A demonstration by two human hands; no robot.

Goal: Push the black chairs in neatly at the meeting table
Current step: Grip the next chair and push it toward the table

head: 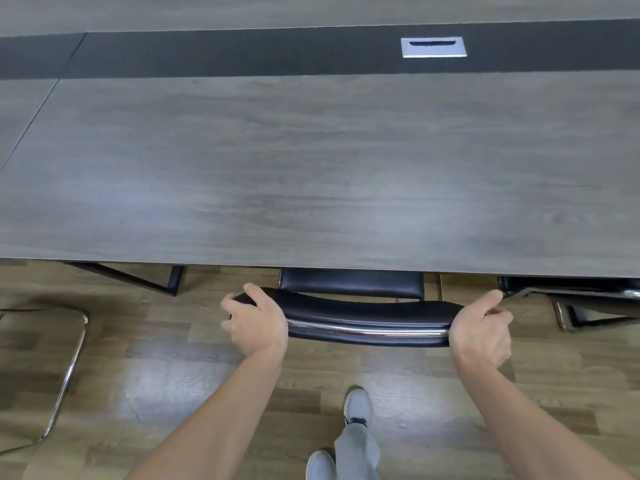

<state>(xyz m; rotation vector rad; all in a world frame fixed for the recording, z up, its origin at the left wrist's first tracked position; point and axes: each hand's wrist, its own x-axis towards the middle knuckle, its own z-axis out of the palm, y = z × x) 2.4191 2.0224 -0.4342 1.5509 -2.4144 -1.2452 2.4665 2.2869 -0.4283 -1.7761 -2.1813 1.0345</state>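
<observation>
A black chair (pixel 367 311) with a chrome bar along its backrest stands at the near edge of the grey wood-grain meeting table (pixel 311 168). Most of its seat is hidden under the tabletop. My left hand (pixel 256 322) grips the left end of the backrest top. My right hand (pixel 481 329) grips the right end. A second black chair (pixel 568 294) with a chrome frame is tucked in at the right, partly cut off by the frame edge.
A chrome sled-base frame (pixel 69 372) of another chair lies on the wood floor at the left. A black table leg (pixel 166 280) stands under the edge. A silver cable hatch (pixel 433 47) sits in the table's dark centre strip. My grey shoes (pixel 358 410) are below.
</observation>
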